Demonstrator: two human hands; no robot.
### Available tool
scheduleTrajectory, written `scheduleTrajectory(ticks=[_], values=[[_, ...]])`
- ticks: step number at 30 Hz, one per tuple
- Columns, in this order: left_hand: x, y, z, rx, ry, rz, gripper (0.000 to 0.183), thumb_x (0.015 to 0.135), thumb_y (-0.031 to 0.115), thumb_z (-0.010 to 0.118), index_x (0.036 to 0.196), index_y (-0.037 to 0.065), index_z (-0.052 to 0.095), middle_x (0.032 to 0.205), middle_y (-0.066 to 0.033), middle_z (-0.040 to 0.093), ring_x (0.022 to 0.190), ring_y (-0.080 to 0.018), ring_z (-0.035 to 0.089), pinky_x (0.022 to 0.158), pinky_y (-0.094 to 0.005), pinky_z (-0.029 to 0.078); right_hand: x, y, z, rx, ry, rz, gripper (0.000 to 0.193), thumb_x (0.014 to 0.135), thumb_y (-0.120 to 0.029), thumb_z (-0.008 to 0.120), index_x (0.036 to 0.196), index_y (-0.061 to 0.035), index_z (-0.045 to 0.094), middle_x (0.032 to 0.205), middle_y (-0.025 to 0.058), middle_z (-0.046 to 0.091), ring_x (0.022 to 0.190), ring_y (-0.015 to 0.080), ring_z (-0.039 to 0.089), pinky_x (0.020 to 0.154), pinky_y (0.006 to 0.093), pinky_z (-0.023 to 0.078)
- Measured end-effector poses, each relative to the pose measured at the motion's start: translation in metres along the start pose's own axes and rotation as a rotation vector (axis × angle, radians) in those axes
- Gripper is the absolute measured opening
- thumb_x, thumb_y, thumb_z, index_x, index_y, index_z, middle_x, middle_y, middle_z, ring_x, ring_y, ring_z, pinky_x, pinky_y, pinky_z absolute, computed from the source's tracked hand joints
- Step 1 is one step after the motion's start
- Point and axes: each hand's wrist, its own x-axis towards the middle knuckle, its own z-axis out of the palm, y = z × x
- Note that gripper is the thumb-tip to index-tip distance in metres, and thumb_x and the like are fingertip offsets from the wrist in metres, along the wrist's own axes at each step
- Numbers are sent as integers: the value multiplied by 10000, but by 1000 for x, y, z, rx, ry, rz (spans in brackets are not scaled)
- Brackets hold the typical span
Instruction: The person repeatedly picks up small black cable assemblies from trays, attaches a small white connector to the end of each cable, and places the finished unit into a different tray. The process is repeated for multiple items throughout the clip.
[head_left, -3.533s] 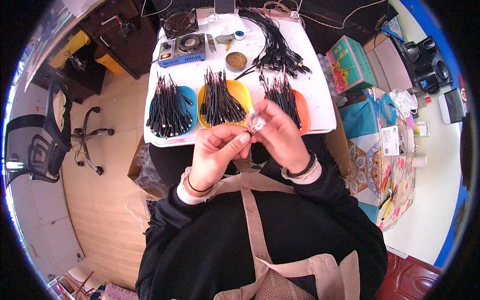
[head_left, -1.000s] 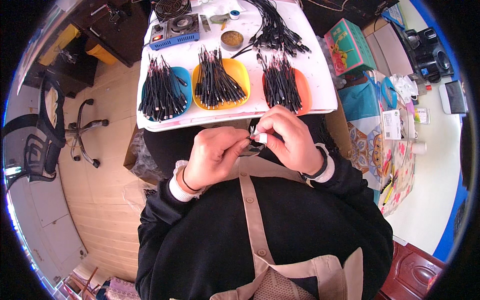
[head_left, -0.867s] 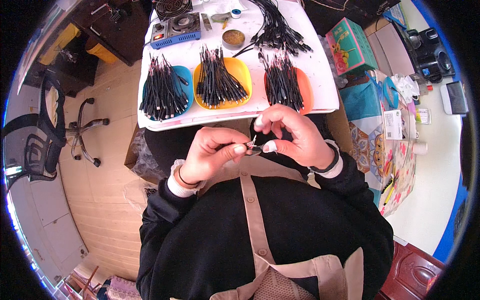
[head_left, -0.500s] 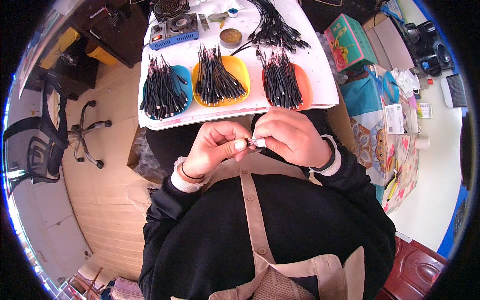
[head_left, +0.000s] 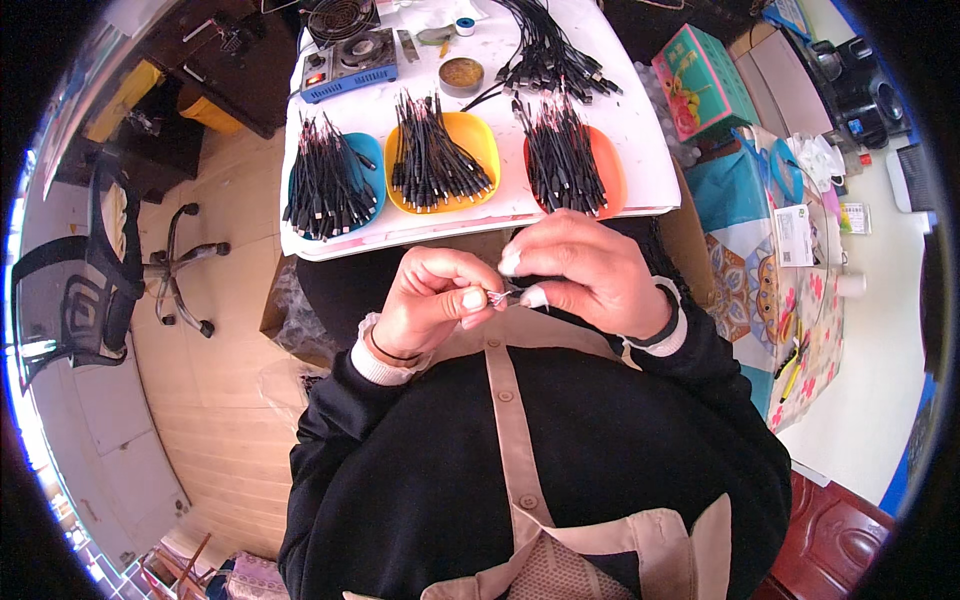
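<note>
In front of my body, my left hand (head_left: 440,292) is closed in a pinch on a cable end. Thin pale and reddish wires (head_left: 498,297) stick out past its thumb and fingertip; the rest of the cable is hidden by the hand. Close beside the wire tips is my right hand (head_left: 590,275), its thumb and forefinger parted, with nothing visible gripped between them. Beyond my hands, black cables with bared wire ends lie bunched in a blue tray (head_left: 376,190), a yellow tray (head_left: 482,135) and an orange tray (head_left: 613,175).
On the white table (head_left: 440,228) are a blue heating device (head_left: 352,72), a round tin (head_left: 461,76), a small spool (head_left: 465,26) and a pile of black cables (head_left: 550,55). A green box (head_left: 703,85) stands right; a wheeled chair (head_left: 80,270) stands left.
The right thumb and forefinger, pinched together at the wires before, have spread apart. The left hand keeps its pinch, and the wires now show more plainly. The view has shifted slightly.
</note>
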Motion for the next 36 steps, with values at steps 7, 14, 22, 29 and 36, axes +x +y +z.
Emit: scheduleTrajectory(ticks=[7,14,22,29,36], values=[[3,13,0,215,-52,-3,137,871,82,660,919,-45,680,800,-69,666,637,-89,548,583,-233,439,11,-10,1,115,-45,25,139,802,-60,695,915,-17,628,883,93,619,812,246,617,713,329,477],[16,32,1,1083,-213,387,71,818,-35,612,861,-35,668,749,-113,642,630,-198,613,583,-281,473,4,1,6,849,-203,757,160,913,-165,622,935,-8,599,872,11,624,768,88,560,692,236,450],[3,20,0,749,34,238,100,867,34,631,830,-53,661,707,-86,625,621,-149,573,580,-267,449,3,-8,8,30,25,251,303,742,-24,725,1025,-50,619,927,81,609,810,216,607,734,291,480],[1,9,0,524,6,187,80,870,-5,628,926,-42,672,747,-60,628,666,-113,575,612,-245,457,7,-11,12,-254,53,-94,198,748,-46,716,924,-56,627,863,52,609,790,212,602,710,316,477],[1,10,-2,1054,0,358,70,850,-7,632,909,-31,660,740,-89,638,646,-154,599,600,-268,474,-3,-9,13,1047,-57,878,135,918,-134,613,960,-6,617,866,-14,613,762,58,553,707,212,451]])
